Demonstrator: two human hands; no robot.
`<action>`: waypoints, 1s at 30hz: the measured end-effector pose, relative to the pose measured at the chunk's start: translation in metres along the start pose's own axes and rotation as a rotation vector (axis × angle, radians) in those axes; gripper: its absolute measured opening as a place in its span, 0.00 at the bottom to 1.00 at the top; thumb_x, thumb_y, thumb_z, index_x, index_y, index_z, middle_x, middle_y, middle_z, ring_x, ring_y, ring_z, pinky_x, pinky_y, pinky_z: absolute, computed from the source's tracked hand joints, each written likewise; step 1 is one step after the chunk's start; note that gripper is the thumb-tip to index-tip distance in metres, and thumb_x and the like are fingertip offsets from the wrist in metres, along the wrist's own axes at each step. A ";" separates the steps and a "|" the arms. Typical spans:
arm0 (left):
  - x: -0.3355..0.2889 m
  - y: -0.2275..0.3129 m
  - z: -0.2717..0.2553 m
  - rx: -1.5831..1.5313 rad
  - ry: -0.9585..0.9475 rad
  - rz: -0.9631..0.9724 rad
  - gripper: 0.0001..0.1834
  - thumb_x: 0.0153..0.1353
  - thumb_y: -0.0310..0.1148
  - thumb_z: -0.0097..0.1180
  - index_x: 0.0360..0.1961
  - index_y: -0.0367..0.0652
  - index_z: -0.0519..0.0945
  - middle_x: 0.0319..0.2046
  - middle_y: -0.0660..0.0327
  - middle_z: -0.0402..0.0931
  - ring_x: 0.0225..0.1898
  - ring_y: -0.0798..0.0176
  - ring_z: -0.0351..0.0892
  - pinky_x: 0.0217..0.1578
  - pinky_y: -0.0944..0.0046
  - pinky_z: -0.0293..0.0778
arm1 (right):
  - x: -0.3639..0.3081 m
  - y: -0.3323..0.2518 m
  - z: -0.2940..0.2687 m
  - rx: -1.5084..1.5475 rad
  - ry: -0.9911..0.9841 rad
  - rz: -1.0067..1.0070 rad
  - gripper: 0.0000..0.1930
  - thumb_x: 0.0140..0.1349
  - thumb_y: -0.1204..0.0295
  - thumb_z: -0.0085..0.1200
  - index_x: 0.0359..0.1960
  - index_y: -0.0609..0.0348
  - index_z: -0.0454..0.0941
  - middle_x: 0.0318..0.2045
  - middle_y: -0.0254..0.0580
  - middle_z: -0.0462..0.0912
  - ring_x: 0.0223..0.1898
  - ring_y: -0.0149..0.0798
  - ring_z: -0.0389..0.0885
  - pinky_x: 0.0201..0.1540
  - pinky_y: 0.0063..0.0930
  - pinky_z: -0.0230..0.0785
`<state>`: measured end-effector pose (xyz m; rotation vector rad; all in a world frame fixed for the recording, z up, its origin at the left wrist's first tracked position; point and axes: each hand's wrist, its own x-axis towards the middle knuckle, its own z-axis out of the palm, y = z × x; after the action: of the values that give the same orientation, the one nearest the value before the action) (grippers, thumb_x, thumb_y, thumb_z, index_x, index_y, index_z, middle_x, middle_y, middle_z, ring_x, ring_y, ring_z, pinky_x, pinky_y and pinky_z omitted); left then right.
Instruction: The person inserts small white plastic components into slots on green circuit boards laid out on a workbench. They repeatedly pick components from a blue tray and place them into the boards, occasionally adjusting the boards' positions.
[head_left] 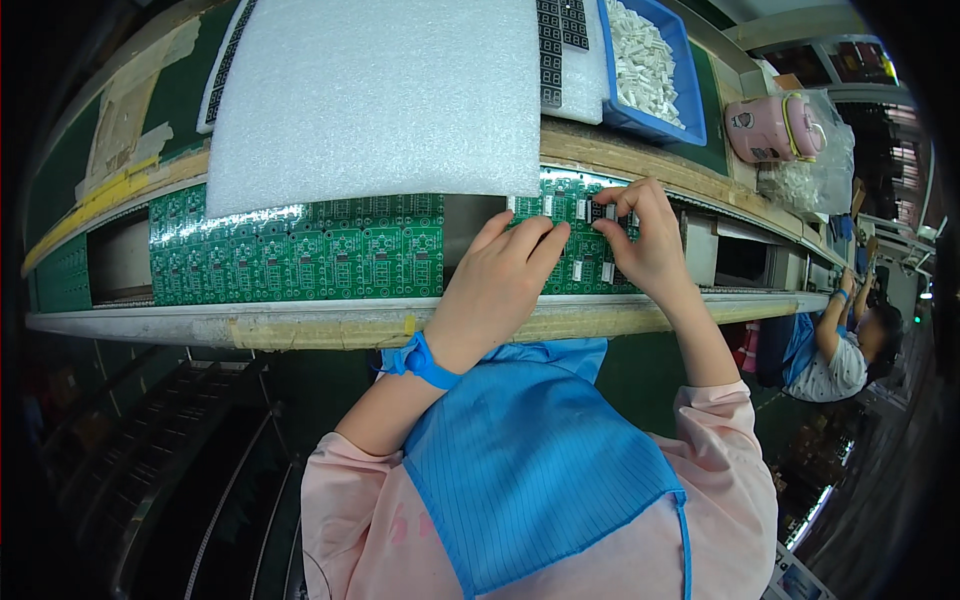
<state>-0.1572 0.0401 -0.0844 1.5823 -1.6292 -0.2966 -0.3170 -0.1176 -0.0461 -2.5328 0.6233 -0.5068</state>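
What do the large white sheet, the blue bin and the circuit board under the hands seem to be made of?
White sheet: probably plastic foam, soft-sheened; its surface looks finely speckled.
Blue bin: likely moulded plastic, smooth, evenly coloured, with rounded corners.
Circuit board: apparently rigid laminate under a green, somewhat glossy coating, with pale markings; its core can't be told.

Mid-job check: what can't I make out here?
Head view:
Small dark part at the right hand: too small and partly hidden by that hand to tell if it is seated.
Green circuit board: part of it is hidden by the left hand.
Anything beneath the white foam sheet: the sheet covers it.
Blue tray: far end cut off by the top edge.
Co-worker's hands: too small to make out.
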 end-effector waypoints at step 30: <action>0.014 0.015 -0.006 0.190 -0.037 0.020 0.15 0.54 0.28 0.66 0.45 0.42 0.82 0.49 0.60 0.78 0.53 0.49 0.71 0.54 0.50 0.70 | -0.034 0.011 -0.016 -0.041 0.221 0.111 0.11 0.58 0.76 0.63 0.43 0.61 0.83 0.47 0.46 0.81 0.49 0.48 0.78 0.52 0.38 0.70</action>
<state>-0.1620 0.0326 -0.0647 1.7090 -1.7432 -0.1654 -0.3562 -0.1139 -0.0469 -2.4825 0.8582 -0.7469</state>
